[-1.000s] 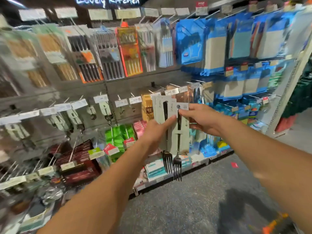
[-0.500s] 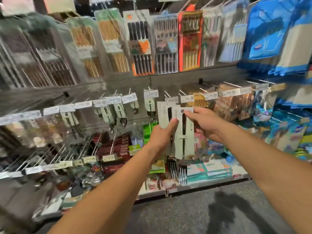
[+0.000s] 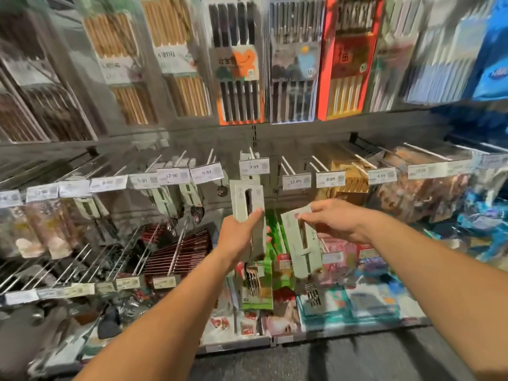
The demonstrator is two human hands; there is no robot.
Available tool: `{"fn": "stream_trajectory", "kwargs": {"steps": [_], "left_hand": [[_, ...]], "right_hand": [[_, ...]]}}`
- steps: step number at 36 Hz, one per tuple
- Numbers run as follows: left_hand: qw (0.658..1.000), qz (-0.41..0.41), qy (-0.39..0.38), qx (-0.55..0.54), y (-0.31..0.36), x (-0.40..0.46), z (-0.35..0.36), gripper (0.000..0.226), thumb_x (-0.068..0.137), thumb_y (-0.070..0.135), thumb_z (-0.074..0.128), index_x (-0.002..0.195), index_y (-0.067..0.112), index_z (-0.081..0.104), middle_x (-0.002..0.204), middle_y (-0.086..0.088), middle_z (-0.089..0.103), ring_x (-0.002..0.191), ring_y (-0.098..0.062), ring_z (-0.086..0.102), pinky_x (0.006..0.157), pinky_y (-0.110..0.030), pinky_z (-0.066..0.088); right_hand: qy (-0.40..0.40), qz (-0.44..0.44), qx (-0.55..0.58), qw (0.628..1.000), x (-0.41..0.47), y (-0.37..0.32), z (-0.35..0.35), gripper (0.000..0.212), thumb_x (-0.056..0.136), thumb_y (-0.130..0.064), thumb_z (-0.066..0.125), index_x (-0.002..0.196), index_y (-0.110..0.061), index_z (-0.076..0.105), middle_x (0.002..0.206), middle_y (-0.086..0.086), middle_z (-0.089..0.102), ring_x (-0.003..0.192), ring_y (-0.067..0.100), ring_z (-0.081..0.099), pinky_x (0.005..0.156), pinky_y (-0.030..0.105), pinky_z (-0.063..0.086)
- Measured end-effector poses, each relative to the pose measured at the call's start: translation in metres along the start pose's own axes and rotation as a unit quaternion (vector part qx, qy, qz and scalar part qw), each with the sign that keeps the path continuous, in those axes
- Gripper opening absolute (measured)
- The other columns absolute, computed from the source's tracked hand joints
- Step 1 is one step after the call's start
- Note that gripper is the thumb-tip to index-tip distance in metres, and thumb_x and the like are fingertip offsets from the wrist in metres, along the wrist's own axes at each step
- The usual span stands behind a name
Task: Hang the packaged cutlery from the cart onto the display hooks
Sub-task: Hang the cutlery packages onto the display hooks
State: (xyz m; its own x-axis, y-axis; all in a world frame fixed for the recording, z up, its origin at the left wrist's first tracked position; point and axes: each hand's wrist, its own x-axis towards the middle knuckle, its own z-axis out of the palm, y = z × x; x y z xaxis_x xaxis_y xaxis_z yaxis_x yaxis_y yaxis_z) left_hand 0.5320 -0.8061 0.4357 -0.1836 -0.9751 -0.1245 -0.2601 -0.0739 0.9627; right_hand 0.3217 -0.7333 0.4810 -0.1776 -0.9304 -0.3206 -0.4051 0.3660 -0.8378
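Observation:
My left hand (image 3: 238,237) grips a small stack of carded forks (image 3: 247,199), pale green cards held upright just below the hook with the 9.99 tag (image 3: 253,166). Their tines (image 3: 253,281) hang below my wrist. My right hand (image 3: 332,218) pinches the top corner of a single carded fork (image 3: 301,243), tilted and apart from the stack, to its right. That fork's tines (image 3: 312,294) point down. An empty hook with a 12.90 tag (image 3: 296,181) juts out just above the right hand. The cart is out of view.
Chopstick packs (image 3: 239,61) hang on the row above. More carded cutlery (image 3: 165,202) hangs on hooks to the left. Long bare hooks (image 3: 82,268) stick out at lower left. Brown packs (image 3: 412,188) and blue goods (image 3: 483,221) fill the right. Floor (image 3: 343,358) lies below.
The view has swung left and closer to the hooks. My right hand has pulled one carded fork off the stack and moved it right and down; my left hand keeps the rest, raised toward the 9.99 hook.

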Motion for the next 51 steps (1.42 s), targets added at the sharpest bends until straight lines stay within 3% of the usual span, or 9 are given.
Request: {"fn": "stream_trajectory", "kwargs": {"steps": [4,9,12,21,26,29,35,44,51], "left_hand": [[0.999,0.007,-0.041,0.007,-0.009,0.026,0.007,0.048,0.088,0.052,0.067,0.076,0.006,0.060,0.061,-0.006,0.057,0.049,-0.018,0.048,0.052,-0.026,0.036],[0.996,0.026,-0.088,0.000,-0.014,0.059,0.010,0.033,0.091,0.044,0.067,0.091,0.012,0.071,0.084,-0.007,0.075,0.078,-0.027,0.072,0.072,-0.038,0.057],[0.994,0.027,-0.103,0.029,-0.016,0.077,0.011,0.031,0.093,0.039,0.066,0.095,0.009,0.071,0.073,-0.002,0.071,0.064,-0.014,0.067,0.058,-0.023,0.052],[0.984,-0.019,-0.166,0.062,-0.035,0.115,0.026,0.051,0.079,0.057,0.070,0.096,0.009,0.073,0.083,-0.009,0.077,0.078,-0.029,0.074,0.081,-0.047,0.060],[0.986,-0.026,-0.149,0.062,-0.040,0.130,0.038,0.070,0.075,0.068,0.068,0.099,0.002,0.072,0.081,-0.012,0.073,0.068,-0.021,0.064,0.066,-0.031,0.048],[0.990,-0.033,-0.124,0.050,-0.039,0.140,0.047,0.059,0.086,0.060,0.064,0.092,0.002,0.071,0.076,-0.009,0.071,0.068,-0.022,0.065,0.065,-0.030,0.046],[0.992,-0.065,-0.097,0.045,-0.043,0.148,0.063,0.066,0.081,0.070,0.059,0.062,0.008,0.049,0.059,-0.012,0.044,0.059,-0.022,0.050,0.067,-0.033,0.040],[0.994,-0.083,-0.060,0.035,-0.042,0.143,0.076,0.077,0.079,0.076,0.058,0.077,-0.001,0.064,0.072,-0.012,0.061,0.064,-0.024,0.060,0.066,-0.034,0.047],[0.995,-0.079,-0.054,0.009,-0.051,0.150,0.081,0.099,0.059,0.091,0.062,0.092,-0.002,0.072,0.096,-0.033,0.069,0.078,-0.047,0.069,0.083,-0.063,0.053]], "right_hand": [[0.026,0.014,0.013,0.999,0.033,0.013,0.004,0.027,0.089,-0.028,0.071,0.114,-0.015,0.072,0.107,-0.003,0.072,0.099,0.011,0.065,0.072,0.016,0.051],[0.078,0.032,0.054,0.995,0.072,0.026,0.009,0.014,0.093,-0.019,0.067,0.104,-0.012,0.072,0.104,0.008,0.074,0.102,0.024,0.068,0.092,0.038,0.055],[0.106,0.039,0.089,0.990,0.092,0.034,0.014,0.016,0.091,-0.023,0.069,0.102,-0.011,0.069,0.109,0.024,0.069,0.097,0.033,0.067,0.094,0.048,0.052],[0.193,0.066,0.213,0.955,0.146,0.061,0.020,0.020,0.091,-0.023,0.069,0.110,-0.017,0.069,0.102,0.009,0.074,0.072,0.017,0.066,0.037,0.016,0.041],[0.184,0.038,0.294,0.937,0.168,0.065,0.006,0.042,0.085,-0.026,0.075,0.123,-0.013,0.063,0.118,0.005,0.070,0.102,0.015,0.067,0.083,0.031,0.055],[0.162,0.031,0.343,0.925,0.184,0.064,-0.003,0.055,0.091,-0.011,0.067,0.142,-0.008,0.047,0.131,0.006,0.063,0.106,0.013,0.068,0.084,0.026,0.055],[0.138,0.031,0.389,0.910,0.201,0.064,-0.008,0.014,0.091,-0.002,0.064,0.102,-0.009,0.066,0.110,0.010,0.072,0.107,0.023,0.067,0.105,0.040,0.047],[0.065,0.008,0.468,0.881,0.222,0.078,-0.008,0.025,0.094,0.004,0.054,0.113,-0.008,0.065,0.115,0.015,0.071,0.109,0.026,0.067,0.098,0.041,0.052],[0.069,0.025,0.487,0.870,0.221,0.067,-0.009,0.043,0.075,-0.008,0.070,0.116,0.002,0.064,0.113,0.015,0.072,0.108,0.027,0.067,0.093,0.044,0.055]]}}
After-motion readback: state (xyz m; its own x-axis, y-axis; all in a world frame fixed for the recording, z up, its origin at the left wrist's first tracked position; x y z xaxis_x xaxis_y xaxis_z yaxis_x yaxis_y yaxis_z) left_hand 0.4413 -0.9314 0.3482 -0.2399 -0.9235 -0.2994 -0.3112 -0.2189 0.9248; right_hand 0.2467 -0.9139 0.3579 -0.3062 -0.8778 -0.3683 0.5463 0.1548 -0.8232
